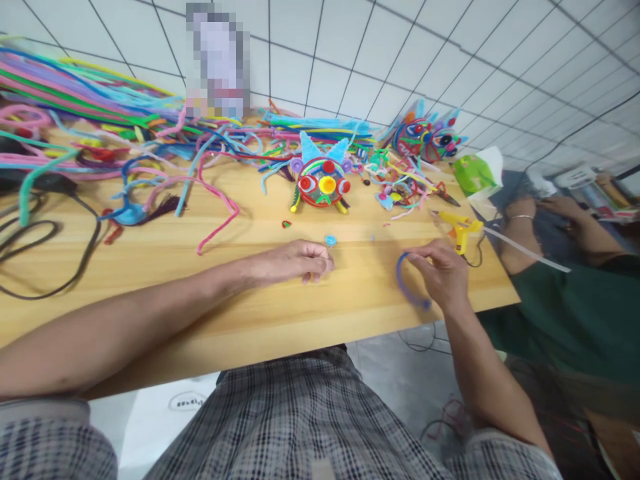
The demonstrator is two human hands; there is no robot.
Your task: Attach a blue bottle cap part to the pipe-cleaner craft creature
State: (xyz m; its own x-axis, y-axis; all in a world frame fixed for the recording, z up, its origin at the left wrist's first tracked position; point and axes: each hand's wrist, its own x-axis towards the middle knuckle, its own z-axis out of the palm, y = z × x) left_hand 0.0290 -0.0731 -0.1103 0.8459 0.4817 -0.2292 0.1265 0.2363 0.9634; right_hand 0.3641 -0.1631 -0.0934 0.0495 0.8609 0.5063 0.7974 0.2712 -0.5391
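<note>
My right hand pinches one end of a curved dark blue pipe cleaner, which hangs blurred over the table's front part. My left hand rests on the table with its fingers curled together; whether anything is between them is hidden. Just beyond its fingertips lies a small light blue coil. Farther back stands a round pipe-cleaner figure with light blue pointed ears, red and white eyes and a yellow nose. A small red and green piece lies to its left.
Bundles of coloured pipe cleaners line the wall. Loose scraps lie right of the figure, near a yellow glue gun. Two similar figures stand behind. A black cable loops at left. Another person's arms are at right.
</note>
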